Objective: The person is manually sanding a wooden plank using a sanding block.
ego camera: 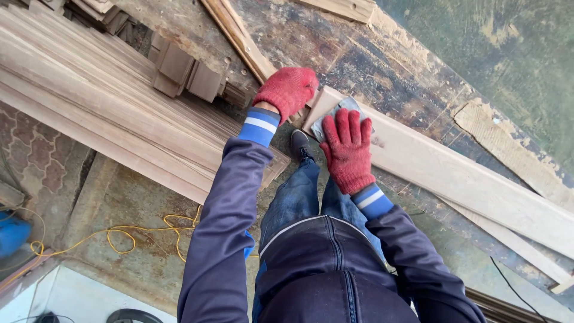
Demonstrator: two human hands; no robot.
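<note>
A long pale plank [466, 179] lies slantwise across a stained, worn workbench [382, 66], its near end just in front of the person. The wood looks bare and light, with a smooth top face. On that near end sits a grey sanding pad [335, 113], mostly covered. The right hand [348, 149], in a red knit glove, lies flat on the pad with fingers stretched out and close together, pressing down rather than gripping. The left hand [287, 90], gloved the same, is curled over the plank's end edge, fingers bent around the corner and holding it. Both arms reach forward in dark blue sleeves. To the left lies a stack of boards [101, 101], and a yellow cable [143, 230] trails across the floor.
</note>
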